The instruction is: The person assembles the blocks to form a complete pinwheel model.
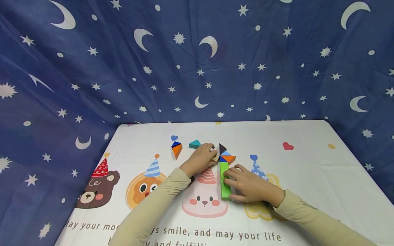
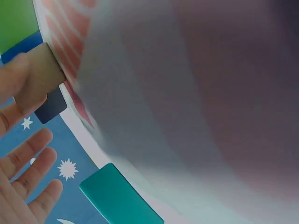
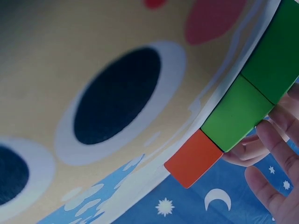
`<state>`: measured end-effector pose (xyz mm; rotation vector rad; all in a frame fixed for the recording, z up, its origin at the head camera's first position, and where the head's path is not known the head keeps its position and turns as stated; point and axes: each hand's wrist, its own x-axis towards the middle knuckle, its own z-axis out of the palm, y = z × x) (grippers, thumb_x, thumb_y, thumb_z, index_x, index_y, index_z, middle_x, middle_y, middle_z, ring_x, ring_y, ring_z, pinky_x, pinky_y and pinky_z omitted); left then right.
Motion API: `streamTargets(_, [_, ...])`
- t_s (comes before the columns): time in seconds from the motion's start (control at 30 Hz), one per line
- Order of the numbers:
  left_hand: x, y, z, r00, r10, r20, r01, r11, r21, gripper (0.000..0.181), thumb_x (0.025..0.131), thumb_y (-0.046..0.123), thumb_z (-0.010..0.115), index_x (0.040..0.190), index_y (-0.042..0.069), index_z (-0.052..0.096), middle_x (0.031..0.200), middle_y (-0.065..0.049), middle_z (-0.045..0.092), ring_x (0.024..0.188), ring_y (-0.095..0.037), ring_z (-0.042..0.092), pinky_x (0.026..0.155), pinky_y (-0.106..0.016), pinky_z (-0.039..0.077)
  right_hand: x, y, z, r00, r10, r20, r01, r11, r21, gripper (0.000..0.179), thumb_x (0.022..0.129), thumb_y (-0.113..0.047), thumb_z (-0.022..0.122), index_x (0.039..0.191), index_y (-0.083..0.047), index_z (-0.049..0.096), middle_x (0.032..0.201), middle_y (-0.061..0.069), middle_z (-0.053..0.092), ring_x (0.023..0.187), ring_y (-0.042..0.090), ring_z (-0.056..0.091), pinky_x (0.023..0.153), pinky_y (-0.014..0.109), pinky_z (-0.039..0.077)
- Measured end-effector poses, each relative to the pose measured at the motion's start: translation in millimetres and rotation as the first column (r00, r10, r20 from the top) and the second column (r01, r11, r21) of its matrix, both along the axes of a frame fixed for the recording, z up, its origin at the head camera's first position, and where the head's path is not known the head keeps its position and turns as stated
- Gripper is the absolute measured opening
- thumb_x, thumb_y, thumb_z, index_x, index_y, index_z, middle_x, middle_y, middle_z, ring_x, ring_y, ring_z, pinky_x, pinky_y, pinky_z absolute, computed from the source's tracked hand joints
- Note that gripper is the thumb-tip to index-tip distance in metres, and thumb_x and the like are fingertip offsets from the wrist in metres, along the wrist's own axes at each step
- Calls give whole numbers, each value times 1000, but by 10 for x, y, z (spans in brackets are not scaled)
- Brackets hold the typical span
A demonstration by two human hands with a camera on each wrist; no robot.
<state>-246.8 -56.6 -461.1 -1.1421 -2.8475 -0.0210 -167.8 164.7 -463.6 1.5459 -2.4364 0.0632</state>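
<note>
Tan and plain-faced, a small block [image 2: 46, 70] sits beside the left edge of the dark triangle [image 1: 222, 149], pinched between the thumb and fingers [image 2: 18, 112] of the left hand [image 1: 200, 160]; whether it touches its neighbours I cannot tell. Pushed in too hard, it could shunt the dark triangle, the light-blue piece [image 1: 226, 153] and the orange triangle [image 1: 229, 159] out of line, since nothing visible braces them. An off-centre pinch might also let it twist. Below, the right hand's [image 1: 250, 184] fingers lie loosely on the two green blocks [image 1: 225, 188], unwrapped; uneven pressure there could open their seam or skew the column. Farther left, the teal block [image 1: 194, 144] lies near the left hand's knuckles, so a careless sweep might knock it across the tabletop [image 1: 307, 177].
</note>
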Motion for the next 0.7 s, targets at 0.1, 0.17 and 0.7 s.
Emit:
streamTargets(0.1, [-1, -19, 7, 1000, -5, -12, 5, 1000, 15, 29, 91, 33, 59, 114, 15, 60, 127, -8, 51, 119, -22, 48, 106, -33, 37, 0, -2, -2, 1000, 1, 1, -1, 1000, -4, 40, 85, -50, 59, 111, -19, 59, 116, 1, 58, 111, 20, 52, 97, 43, 42])
streamTargets(0.17, [-10, -19, 7, 1000, -2, -22, 3, 1000, 17, 28, 92, 31, 59, 114, 15, 60, 127, -8, 52, 119, -22, 48, 106, -34, 38, -1, -3, -1, 1000, -1, 3, 1, 1000, -4, 40, 85, -50, 59, 111, -19, 59, 116, 1, 58, 111, 20, 52, 98, 43, 42])
streamTargets(0.7, [-117, 95, -26, 992, 114, -57, -116, 993, -34, 36, 89, 39, 60, 110, 11, 65, 120, -5, 55, 116, -20, 48, 108, -35, 36, 6, -6, 10, 1000, -5, 1, 5, 1000, 5, 42, 85, -50, 59, 112, -19, 59, 117, 2, 58, 111, 20, 53, 97, 43, 42])
